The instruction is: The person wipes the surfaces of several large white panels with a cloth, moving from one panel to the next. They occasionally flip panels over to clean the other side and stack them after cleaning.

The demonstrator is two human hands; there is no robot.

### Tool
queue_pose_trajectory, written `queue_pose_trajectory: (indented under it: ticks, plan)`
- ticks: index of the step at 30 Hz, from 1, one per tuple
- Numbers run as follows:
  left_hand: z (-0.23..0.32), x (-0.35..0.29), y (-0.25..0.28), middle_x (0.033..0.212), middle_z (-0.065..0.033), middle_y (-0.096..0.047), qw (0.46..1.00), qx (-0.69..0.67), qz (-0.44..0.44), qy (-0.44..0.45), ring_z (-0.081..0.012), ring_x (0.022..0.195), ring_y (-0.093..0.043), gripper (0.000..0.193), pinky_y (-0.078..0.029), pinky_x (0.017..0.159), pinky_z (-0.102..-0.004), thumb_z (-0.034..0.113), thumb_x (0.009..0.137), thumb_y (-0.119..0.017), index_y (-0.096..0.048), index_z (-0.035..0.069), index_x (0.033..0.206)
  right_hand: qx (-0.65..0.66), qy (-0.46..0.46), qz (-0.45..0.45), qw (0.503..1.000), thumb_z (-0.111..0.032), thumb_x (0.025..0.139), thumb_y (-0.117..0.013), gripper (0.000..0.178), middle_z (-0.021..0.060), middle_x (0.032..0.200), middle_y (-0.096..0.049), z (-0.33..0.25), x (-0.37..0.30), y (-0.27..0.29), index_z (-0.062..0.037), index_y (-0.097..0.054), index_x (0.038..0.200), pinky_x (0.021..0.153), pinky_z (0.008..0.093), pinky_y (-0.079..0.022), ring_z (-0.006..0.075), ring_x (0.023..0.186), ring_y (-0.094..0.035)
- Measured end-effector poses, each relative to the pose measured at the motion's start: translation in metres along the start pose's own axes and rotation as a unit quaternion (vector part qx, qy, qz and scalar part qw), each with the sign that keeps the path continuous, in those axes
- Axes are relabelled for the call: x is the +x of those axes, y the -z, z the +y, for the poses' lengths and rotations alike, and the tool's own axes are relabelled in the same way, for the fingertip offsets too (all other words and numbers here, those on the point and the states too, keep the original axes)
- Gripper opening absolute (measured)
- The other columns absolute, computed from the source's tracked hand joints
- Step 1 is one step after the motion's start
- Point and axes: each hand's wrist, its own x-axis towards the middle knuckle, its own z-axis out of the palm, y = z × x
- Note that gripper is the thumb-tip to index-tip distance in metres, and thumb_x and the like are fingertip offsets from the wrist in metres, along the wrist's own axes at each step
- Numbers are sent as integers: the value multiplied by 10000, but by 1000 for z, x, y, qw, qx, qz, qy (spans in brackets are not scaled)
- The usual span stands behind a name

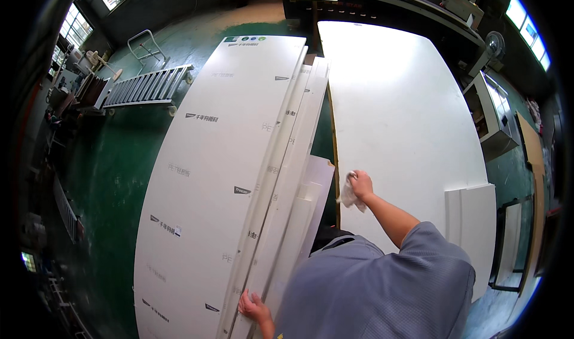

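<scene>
Closed around a crumpled whitish cloth [348, 196], my right hand [360, 185] is at the left edge of a large smooth white panel [406, 111]. Part of the cloth hangs down past that edge. My left hand [255, 307] rests on the right edge of a stack of long white printed boards [209, 141], low in the view. Its fingers are loosely spread and hold nothing. Narrower white strips [299, 147] lie along the stack's right side, and a pale offcut [320, 174] sits between the stack and the panel.
Several small white panels [478, 204] lie on the right side of the large panel. Beyond are a long dark machine [382, 10] and a fan [494, 44]. A roller conveyor [149, 87] and a hand trolley [146, 47] stand on the green floor at left. A cabinet [491, 114] is at right.
</scene>
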Motion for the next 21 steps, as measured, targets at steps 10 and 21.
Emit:
queue_pose_trajectory:
  ticks: [10, 21]
  plan:
    - [-36, -1, 12, 1102, -286, -680, 987, 15, -69, 143, -445, 1021, -632, 363, -492, 879, -506, 317, 1014, -573, -693, 5, 1156, -183, -239, -389, 871, -8, 804, -579, 1033, 387, 1597, 152, 124, -58, 8, -178, 12, 1635, 996, 508, -517, 513, 1129, -628]
    - [219, 174, -45, 1268, -203, -620, 988, -133, -78, -25, -376, 1191, -565, 364, -415, 1062, -475, 105, 918, -593, -596, -30, 1256, -157, -247, -386, 875, 8, 786, -585, 1008, 413, 1590, 104, 149, -12, 61, -168, -67, 1633, 867, 501, -572, 498, 989, -678]
